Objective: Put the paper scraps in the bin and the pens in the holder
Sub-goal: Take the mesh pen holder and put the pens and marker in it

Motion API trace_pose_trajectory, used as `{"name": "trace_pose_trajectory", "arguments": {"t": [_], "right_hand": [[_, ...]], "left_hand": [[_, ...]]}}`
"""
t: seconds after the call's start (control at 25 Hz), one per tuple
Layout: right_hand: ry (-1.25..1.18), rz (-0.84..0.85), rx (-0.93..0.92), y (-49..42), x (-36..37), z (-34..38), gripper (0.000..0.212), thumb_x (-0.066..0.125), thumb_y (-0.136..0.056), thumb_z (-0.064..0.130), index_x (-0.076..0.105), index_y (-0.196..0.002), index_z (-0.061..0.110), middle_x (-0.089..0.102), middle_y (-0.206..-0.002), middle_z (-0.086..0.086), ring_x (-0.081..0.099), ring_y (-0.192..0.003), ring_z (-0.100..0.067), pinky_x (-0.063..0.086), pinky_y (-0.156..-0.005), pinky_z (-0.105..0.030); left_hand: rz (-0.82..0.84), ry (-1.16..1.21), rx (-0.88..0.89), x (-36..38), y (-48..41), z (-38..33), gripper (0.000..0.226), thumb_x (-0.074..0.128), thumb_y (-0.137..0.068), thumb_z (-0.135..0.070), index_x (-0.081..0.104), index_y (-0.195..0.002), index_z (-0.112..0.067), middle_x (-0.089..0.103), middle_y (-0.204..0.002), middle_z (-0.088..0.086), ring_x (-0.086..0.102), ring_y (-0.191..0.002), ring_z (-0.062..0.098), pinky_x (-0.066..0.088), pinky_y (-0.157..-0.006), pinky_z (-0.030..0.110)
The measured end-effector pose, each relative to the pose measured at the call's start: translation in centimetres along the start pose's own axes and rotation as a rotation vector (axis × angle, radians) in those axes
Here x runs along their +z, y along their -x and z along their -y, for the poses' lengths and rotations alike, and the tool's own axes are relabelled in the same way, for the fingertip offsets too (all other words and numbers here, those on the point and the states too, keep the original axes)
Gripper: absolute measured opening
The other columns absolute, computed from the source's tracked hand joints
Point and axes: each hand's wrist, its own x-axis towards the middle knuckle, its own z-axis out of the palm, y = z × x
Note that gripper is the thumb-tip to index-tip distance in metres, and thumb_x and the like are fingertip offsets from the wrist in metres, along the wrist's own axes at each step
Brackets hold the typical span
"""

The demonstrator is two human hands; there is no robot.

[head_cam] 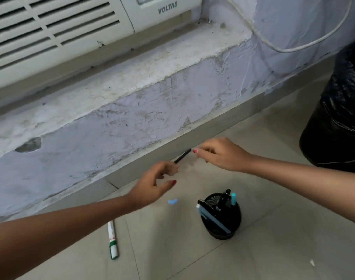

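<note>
Left hand [158, 182] pinching lower end of thin black pen [182, 156], right hand [221, 154] fingertips closed beside its upper tip, mesh pen holder [221, 221] at five o'clock, green-capped marker [112, 240] on floor at seven, blue paper scrap [172, 201] between, black-lined bin [338, 110] at two.

black pen [182, 156] midair, marker [112, 240] on floor

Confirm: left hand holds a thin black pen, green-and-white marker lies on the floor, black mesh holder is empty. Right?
Not quite. The black mesh holder is not empty: the head view shows several pens standing in it, among them a light blue one. The rest holds: the left hand holds the thin black pen, and the green-and-white marker lies on the floor.
</note>
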Motion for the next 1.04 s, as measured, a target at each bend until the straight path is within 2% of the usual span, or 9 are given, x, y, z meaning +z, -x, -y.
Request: {"name": "trace_pose_trajectory", "arguments": {"t": [0.08, 0.2, 0.36, 0.48, 0.64, 0.8, 0.88, 0.96, 1.04], "right_hand": [[0.223, 0.205, -0.073, -3.6, 2.2, -0.6, 0.02, 0.053, -0.087, 0.023, 0.062, -0.102, 0.013, 0.067, -0.099, -0.009, 0.057, -0.083, -0.016, 0.043, -0.07, -0.029], [0.483, 0.514, -0.196, -7.7, 7.1, -0.3, 0.039, 0.049, -0.087, 0.009, 0.047, -0.125, 0.016, 0.053, -0.125, -0.011, 0.05, -0.114, -0.027, 0.044, -0.089, -0.037], [0.798, 0.541, -0.289, -10.2, 12.7, -0.3, 0.036, 0.034, -0.096, 0.009, 0.038, -0.131, 0.015, 0.044, -0.133, -0.015, 0.045, -0.117, -0.034, 0.04, -0.095, -0.041], [0.818, 0.518, -0.322, -10.8, 13.4, -0.7, 0.022, 0.035, -0.098, 0.015, 0.045, -0.115, 0.006, 0.051, -0.121, -0.019, 0.051, -0.109, -0.033, 0.044, -0.086, -0.04], [0.644, 0.557, -0.189, -9.1, 11.3, -0.4, 0.022, 0.051, -0.089, 0.019, 0.047, -0.105, 0.005, 0.058, -0.11, -0.017, 0.058, -0.098, -0.034, 0.046, -0.074, -0.036], [0.124, 0.231, -0.12, -5.4, 3.1, 2.3, 0.026, 0.059, -0.073, 0.004, 0.06, -0.098, 0.011, 0.056, -0.074, 0.003, 0.058, -0.07, -0.018, 0.047, -0.062, -0.027], [-0.19, 0.058, -0.077, -2.1, -0.9, 3.9, 0.025, 0.061, -0.07, 0.001, 0.062, -0.088, 0.018, 0.059, -0.072, 0.002, 0.061, -0.068, -0.025, 0.05, -0.062, -0.034], [-0.364, 0.023, -0.056, 1.8, -3.1, 4.8, 0.024, 0.06, -0.067, 0.005, 0.061, -0.082, 0.024, 0.064, -0.076, -0.001, 0.066, -0.074, -0.026, 0.055, -0.067, -0.036], [-0.344, 0.076, -0.047, 5.0, -3.1, 4.7, 0.024, 0.061, -0.067, 0.008, 0.062, -0.081, 0.028, 0.068, -0.078, 0.001, 0.068, -0.075, -0.014, 0.057, -0.068, -0.028]], "left_hand": [[0.022, -0.211, 0.009, -2.1, 0.8, 3.2, 0.022, 0.052, -0.075, -0.028, 0.051, -0.095, -0.036, 0.057, -0.097, -0.027, 0.053, -0.094, 0.0, 0.043, -0.078, 0.023], [0.356, -0.562, 0.085, -5.2, 3.2, 7.4, 0.043, 0.048, -0.066, -0.008, 0.05, -0.105, -0.026, 0.055, -0.111, 0.0, 0.05, -0.102, 0.011, 0.045, -0.085, 0.032], [0.893, -0.973, 0.137, -7.0, 5.9, 9.5, 0.06, 0.066, -0.059, -0.015, 0.042, -0.114, -0.018, 0.05, -0.121, 0.009, 0.048, -0.103, 0.03, 0.043, -0.084, 0.04], [1.04, -1.106, 0.354, -5.7, 8.5, 10.6, 0.055, 0.075, -0.059, -0.025, 0.044, -0.104, -0.018, 0.056, -0.11, 0.004, 0.053, -0.092, 0.024, 0.047, -0.074, 0.034], [0.82, -1.257, 0.673, -4.7, 9.3, 11.9, 0.029, 0.066, -0.069, -0.031, 0.043, -0.085, -0.025, 0.06, -0.083, -0.011, 0.054, -0.071, 0.007, 0.044, -0.057, 0.019], [0.168, -0.186, 0.152, -1.0, 6.9, 3.6, 0.014, 0.05, -0.086, -0.015, 0.041, -0.089, -0.025, 0.052, -0.086, -0.005, 0.05, -0.074, 0.002, 0.047, -0.067, 0.018], [-0.123, 0.207, 0.073, 0.8, 5.2, -2.0, 0.025, 0.047, -0.085, -0.014, 0.039, -0.098, -0.034, 0.048, -0.09, -0.004, 0.057, -0.079, 0.004, 0.052, -0.075, 0.022], [-0.186, 0.24, 0.182, 1.9, 3.9, -5.9, 0.026, 0.046, -0.085, -0.013, 0.043, -0.099, -0.034, 0.049, -0.092, -0.004, 0.057, -0.084, 0.013, 0.052, -0.078, 0.028], [-0.146, 0.064, 0.303, 2.9, 2.9, -7.2, 0.019, 0.047, -0.085, -0.008, 0.052, -0.092, -0.026, 0.048, -0.091, -0.008, 0.051, -0.085, 0.004, 0.044, -0.076, 0.016]]}}
